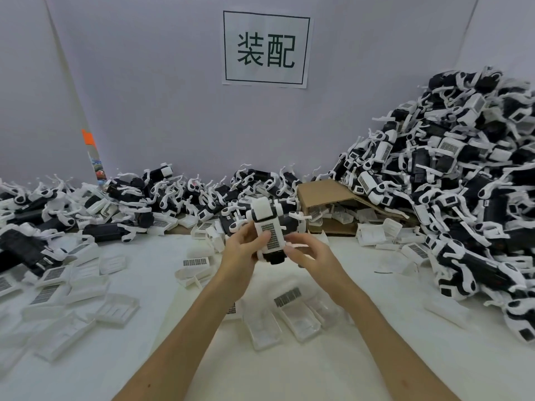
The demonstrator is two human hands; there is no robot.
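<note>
Head view: both forearms reach in from the bottom edge over the white surface (162, 357), w/ clear trays (299, 321) between them. Left hand (241, 253) wraps the black-and-white unit (267, 215) from the left, thumb on its grille panel (272, 238). Right hand (314, 263) has curled fingers (292, 251) pinching the lower right edge. Unit is held off the surface, mid-frame. Prob. light, rigid, smooth plastic. The thin white clip arms look snappable, so grip the body sides, not the arms or grille.

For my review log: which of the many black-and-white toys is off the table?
The toy held at centre between the left hand and right hand; all others lie in heaps.
</note>
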